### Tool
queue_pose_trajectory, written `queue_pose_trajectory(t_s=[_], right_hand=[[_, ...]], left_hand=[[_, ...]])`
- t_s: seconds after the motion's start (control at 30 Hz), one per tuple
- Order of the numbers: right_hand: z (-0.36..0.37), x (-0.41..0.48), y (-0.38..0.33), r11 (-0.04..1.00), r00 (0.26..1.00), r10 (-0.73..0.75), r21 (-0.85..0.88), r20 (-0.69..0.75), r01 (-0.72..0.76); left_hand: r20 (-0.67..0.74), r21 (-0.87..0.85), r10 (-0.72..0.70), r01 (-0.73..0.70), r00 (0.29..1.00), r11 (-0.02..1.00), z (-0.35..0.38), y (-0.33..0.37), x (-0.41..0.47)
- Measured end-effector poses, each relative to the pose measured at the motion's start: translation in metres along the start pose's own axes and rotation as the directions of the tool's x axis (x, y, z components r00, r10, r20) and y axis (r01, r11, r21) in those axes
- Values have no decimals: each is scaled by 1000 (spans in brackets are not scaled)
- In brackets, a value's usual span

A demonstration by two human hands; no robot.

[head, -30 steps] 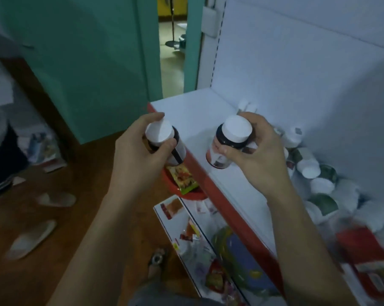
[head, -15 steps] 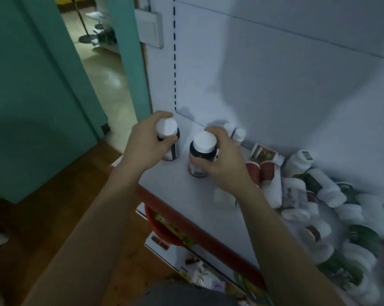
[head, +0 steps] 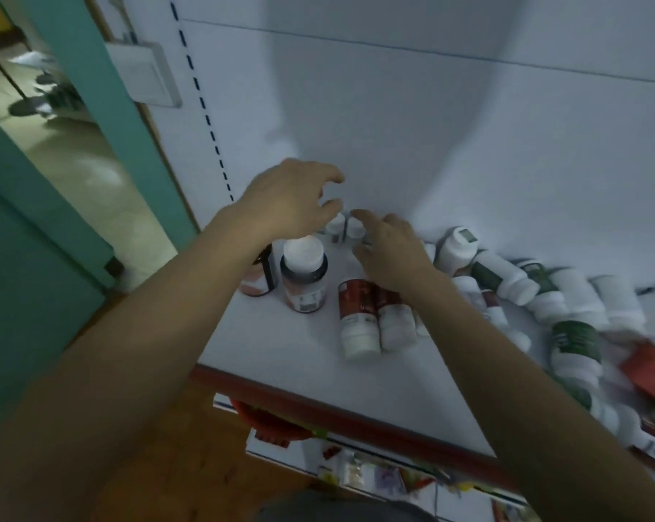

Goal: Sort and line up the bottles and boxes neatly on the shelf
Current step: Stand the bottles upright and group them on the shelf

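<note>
1. Both hover empty over the shelf [head: 292,356]: left hand [head: 288,197] with fingers loosely spread, right hand [head: 390,254] relaxed.
2. Two dark bottles [head: 303,276] stand upright below the left hand.
3. White bottles [head: 544,292] lie heaped rightward.

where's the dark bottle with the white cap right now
In the head view the dark bottle stands upright on the shelf, left of centre, below the left hand, between another upright bottle and two red-label bottles lying down to its right.

You're seeing two dark white-capped bottles [head: 303,280] standing upright on the shelf [head: 281,356]; white bottles [head: 514,284] are lying jumbled rightward.
</note>
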State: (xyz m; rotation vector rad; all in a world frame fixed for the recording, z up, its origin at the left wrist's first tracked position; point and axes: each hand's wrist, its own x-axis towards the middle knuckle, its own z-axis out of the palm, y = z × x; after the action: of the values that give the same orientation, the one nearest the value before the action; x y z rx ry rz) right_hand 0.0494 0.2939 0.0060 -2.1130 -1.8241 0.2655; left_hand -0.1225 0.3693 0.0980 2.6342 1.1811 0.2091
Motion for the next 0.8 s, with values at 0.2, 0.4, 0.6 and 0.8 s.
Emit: queue_pose_trajectory(t_s=[0.2, 0.4, 0.6, 0.8], right_hand=[[6, 0, -11, 979, 998, 63, -195, -12, -65], [14, 4, -5, 995, 994, 26, -91, -107, -35], [22, 7, -3, 998, 963, -9, -69, -271, -10], [23, 19, -5, 997, 960, 69, -3, -272, -73]], left_hand=[[348, 234, -18, -68, 937, 970, 28, -4, 43], [397, 241, 7, -112, 918, 964, 37, -3, 67], [401, 235, -10, -92, 916, 968, 50, -6, 75], [369, 239, -17, -77, 929, 968, 39, -16, 74]])
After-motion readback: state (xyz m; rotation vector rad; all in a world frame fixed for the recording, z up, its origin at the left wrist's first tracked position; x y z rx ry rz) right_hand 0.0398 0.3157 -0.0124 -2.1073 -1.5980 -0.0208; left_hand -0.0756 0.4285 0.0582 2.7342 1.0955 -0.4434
